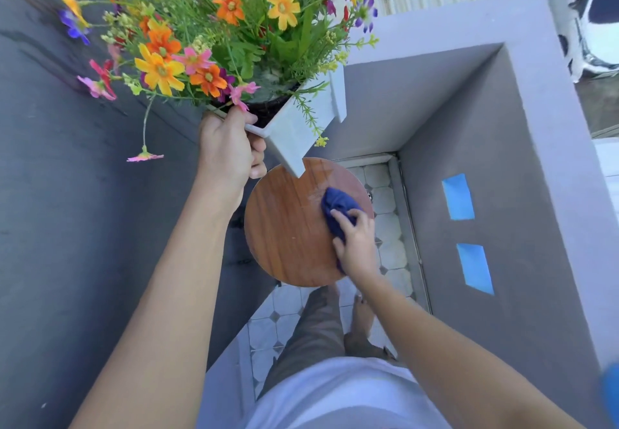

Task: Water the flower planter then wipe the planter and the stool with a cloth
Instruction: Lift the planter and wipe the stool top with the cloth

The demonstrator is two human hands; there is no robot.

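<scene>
Both our hands are busy: our left hand [227, 147] grips the white planter [294, 130] by its rim, lifted above the round wooden stool [288, 227], while our right hand [355, 244] presses a blue cloth [338, 204] onto its seat.

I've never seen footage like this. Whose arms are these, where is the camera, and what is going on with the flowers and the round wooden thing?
There is no machine here: a person wears a camera on the head, looking down at their own arms. The left hand grips the white planter, full of colourful flowers, and holds it lifted and tilted above the stool. The right hand presses a dark blue cloth onto the round wooden stool. Tiled floor and the person's legs show below.
</scene>
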